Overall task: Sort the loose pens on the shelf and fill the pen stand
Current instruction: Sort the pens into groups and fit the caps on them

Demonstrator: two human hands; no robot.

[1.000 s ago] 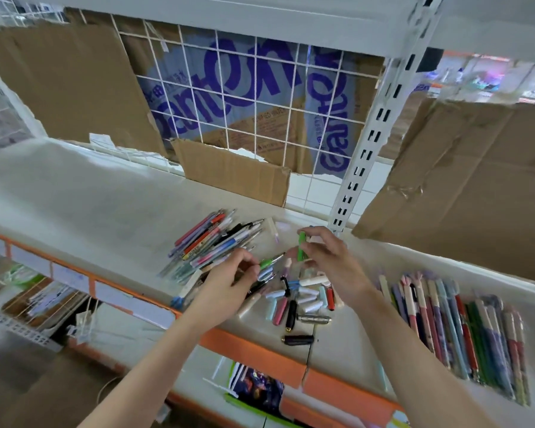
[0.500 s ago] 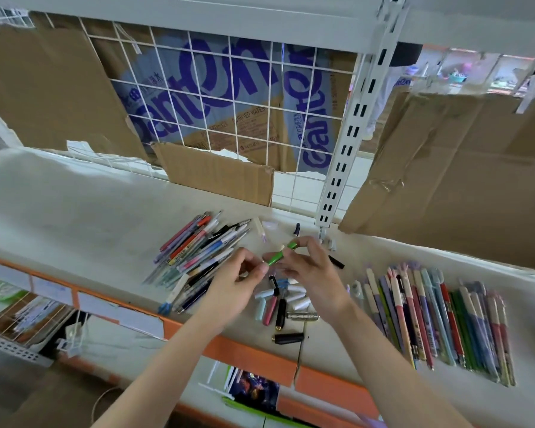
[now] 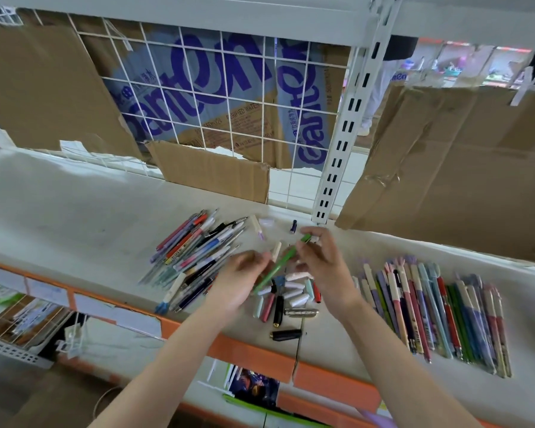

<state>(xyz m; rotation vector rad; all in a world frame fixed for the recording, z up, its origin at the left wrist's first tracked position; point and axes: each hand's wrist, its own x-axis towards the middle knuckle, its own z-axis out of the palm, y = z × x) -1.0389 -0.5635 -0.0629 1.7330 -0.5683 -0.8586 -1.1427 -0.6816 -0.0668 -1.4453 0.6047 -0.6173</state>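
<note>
Head view: no pen stand visible. Shelf [image 3: 74,217] carries two pen piles, left [image 3: 195,257] and right [image 3: 430,310], loose caps [image 3: 294,295] between. One green pen [image 3: 280,264]: right hand [image 3: 322,264] grip pinches it; left hand [image 3: 244,279] grip on its lower end.

The shelf [image 3: 59,211] lies bare left of the pen heap [image 3: 195,257]. Loose caps [image 3: 294,295] and the sorted row [image 3: 430,310] crowd the right; cardboard [image 3: 445,168] seems to overhang there.
</note>
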